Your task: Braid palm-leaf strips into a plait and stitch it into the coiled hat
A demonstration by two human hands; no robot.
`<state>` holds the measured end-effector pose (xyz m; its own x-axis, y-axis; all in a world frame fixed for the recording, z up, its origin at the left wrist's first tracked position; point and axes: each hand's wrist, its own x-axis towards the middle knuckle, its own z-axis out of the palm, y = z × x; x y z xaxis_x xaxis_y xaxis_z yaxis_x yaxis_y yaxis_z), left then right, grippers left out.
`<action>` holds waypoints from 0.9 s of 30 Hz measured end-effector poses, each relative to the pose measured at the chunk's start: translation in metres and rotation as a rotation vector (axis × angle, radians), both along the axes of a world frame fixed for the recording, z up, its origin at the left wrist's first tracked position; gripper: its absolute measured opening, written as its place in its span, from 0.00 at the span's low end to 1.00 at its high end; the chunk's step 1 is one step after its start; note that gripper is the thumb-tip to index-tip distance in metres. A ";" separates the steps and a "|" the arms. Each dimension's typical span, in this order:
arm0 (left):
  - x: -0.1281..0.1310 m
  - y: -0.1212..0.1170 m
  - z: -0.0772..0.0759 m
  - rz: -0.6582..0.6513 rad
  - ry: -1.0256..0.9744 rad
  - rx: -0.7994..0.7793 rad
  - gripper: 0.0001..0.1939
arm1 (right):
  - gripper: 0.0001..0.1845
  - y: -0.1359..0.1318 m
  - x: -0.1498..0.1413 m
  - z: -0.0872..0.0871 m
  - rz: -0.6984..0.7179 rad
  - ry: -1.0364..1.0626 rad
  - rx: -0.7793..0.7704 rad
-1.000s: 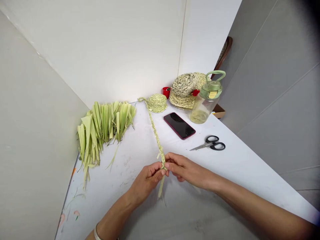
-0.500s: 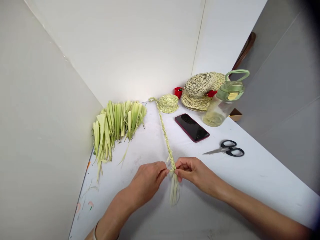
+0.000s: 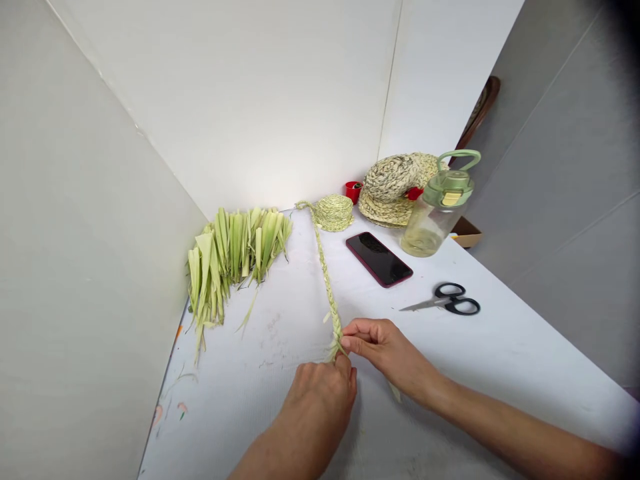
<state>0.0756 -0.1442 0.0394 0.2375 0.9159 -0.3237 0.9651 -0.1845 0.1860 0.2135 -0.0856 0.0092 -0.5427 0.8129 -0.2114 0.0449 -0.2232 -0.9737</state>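
A long plait of pale green husk strips [image 3: 326, 283] runs from a small coiled braid piece [image 3: 334, 213] at the back toward me. My right hand [image 3: 377, 343] pinches the plait's near end between thumb and fingers, from the right. Just below, my left hand [image 3: 323, 397] is closed on the loose strands where the plait ends, its back turned up. Its fingertips are mostly hidden. A pale strip end shows under my right wrist.
A heap of husks [image 3: 235, 250] lies at the left. On the right are a phone [image 3: 380, 260], scissors [image 3: 445, 300] and a water bottle [image 3: 435, 213]. Behind stand a woven straw hat [image 3: 393, 183] and a red cup [image 3: 353, 192]. A wall [image 3: 280, 100] borders the table.
My left hand has moved right and toward me, from beside the plait to the strands below its end. The loose tail is now largely covered. My right hand keeps its pinch.
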 end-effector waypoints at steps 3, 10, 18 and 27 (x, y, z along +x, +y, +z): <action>0.010 -0.012 0.000 0.061 0.006 -0.038 0.18 | 0.11 0.003 0.003 0.006 0.044 0.020 -0.022; -0.071 -0.013 0.016 0.324 -0.400 0.199 0.14 | 0.11 0.014 0.016 0.003 0.108 0.027 -0.011; -0.166 0.000 -0.008 0.636 -0.174 0.474 0.18 | 0.10 0.019 0.018 -0.010 0.165 0.043 -0.002; -0.145 -0.019 0.021 0.651 -0.432 0.374 0.11 | 0.09 0.017 0.018 -0.014 0.144 0.080 -0.012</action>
<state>-0.0691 -0.1636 0.0605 -0.3385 0.9407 0.0235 0.7586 0.2581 0.5983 0.2311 -0.0688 -0.0047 -0.6692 0.7229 -0.1720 -0.0001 -0.2316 -0.9728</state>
